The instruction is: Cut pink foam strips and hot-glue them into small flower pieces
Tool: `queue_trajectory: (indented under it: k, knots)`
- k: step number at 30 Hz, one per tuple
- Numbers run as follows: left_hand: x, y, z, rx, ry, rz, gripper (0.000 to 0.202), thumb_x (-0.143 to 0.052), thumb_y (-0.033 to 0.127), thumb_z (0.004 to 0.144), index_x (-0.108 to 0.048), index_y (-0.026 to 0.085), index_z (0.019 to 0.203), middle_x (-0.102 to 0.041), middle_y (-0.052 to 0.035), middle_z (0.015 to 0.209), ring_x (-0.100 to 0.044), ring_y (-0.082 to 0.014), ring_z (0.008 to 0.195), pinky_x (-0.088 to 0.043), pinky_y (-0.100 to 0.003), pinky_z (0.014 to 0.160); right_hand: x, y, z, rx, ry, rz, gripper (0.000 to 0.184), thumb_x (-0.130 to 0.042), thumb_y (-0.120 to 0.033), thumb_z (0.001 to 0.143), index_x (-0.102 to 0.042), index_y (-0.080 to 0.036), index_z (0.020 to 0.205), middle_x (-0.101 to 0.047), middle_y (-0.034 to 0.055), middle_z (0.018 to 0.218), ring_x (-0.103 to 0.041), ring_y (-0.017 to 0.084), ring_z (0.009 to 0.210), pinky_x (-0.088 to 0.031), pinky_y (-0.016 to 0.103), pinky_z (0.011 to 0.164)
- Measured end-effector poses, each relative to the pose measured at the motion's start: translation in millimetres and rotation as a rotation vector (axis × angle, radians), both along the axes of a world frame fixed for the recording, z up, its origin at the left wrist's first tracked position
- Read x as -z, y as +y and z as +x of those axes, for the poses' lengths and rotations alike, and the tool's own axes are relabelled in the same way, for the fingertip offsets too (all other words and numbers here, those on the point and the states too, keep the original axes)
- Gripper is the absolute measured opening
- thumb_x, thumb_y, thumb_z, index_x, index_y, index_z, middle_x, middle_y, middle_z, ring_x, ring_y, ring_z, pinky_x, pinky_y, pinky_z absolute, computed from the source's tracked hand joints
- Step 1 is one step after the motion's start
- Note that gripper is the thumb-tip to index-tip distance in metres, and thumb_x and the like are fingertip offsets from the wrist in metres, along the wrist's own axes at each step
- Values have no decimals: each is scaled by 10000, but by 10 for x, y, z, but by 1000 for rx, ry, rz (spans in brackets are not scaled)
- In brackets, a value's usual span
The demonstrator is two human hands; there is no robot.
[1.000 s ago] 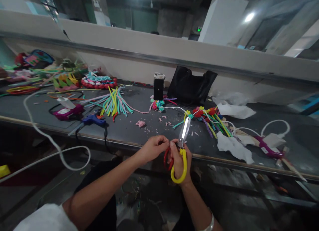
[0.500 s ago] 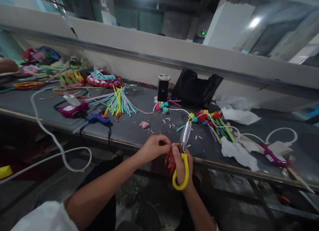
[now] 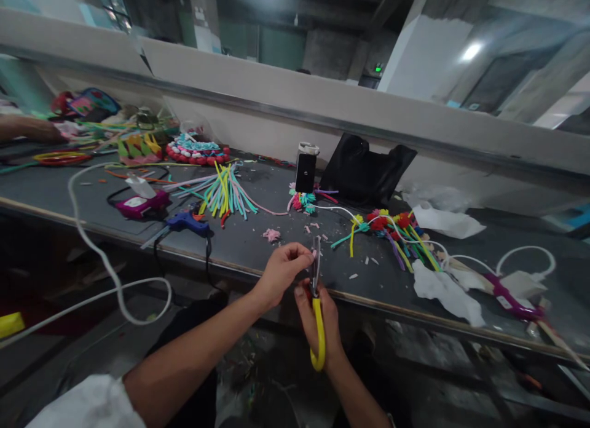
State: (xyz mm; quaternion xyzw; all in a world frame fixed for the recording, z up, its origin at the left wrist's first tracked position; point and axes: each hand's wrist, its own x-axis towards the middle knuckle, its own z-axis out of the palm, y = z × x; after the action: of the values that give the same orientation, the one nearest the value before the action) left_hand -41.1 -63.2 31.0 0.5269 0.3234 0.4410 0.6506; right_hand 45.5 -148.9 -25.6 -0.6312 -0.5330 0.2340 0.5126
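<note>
My right hand (image 3: 325, 320) grips a pair of scissors (image 3: 318, 329) with a yellow and a red handle, the blades pointing up and away over the table edge. Close against the blades, my left hand (image 3: 286, 269) is closed in a pinch on a small pink piece (image 3: 314, 254), mostly hidden by the fingertips. Just beyond my left hand a pink fuzzy flower (image 3: 271, 235) lies on the dark table (image 3: 258, 249). Small pink cuttings (image 3: 314, 225) are scattered to its right.
A blue glue gun (image 3: 188, 222) and a bundle of pipe cleaners (image 3: 228, 194) lie to the left. A phone (image 3: 305, 171) stands at the back beside a black bag (image 3: 369, 168). Colourful fuzzy flowers (image 3: 380, 222), crumpled white paper (image 3: 445, 293) and a purple glue gun (image 3: 511, 299) lie right. Another person's hand (image 3: 32, 130) is far left.
The scissors have swung left and turned edge-on, their blades now beside my left fingertips. My left hand has risen slightly with the pink piece. The other person's hand reaches further in.
</note>
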Motion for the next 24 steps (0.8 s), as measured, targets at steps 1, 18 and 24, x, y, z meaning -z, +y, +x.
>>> queue_trajectory:
  k: [1,18,24]
  knots:
    - [8,-2,3,-6,9,5,161,-665,266,709,-572,146,656,-520,33,645,-443,-92,628,-352,-201,611,-3,1,1,-3,2,-7,267,-511,-429,899,-589,-186,979,-670,47,863,-634,179,777,-488,259,705]
    - [71,-22,73,-41,71,24,178,-644,295,723,-572,145,659,-497,37,619,-423,-94,607,-321,-211,582,-27,-2,23,29,37,-6,283,-498,-430,910,-608,-174,962,-662,40,830,-603,167,730,-457,246,674]
    - [62,-16,65,-39,59,27,166,-637,282,724,-574,146,652,-507,33,627,-432,-99,619,-321,-218,602,-35,4,-2,56,50,1,300,-488,-446,914,-607,-170,912,-633,23,774,-576,153,685,-444,237,642]
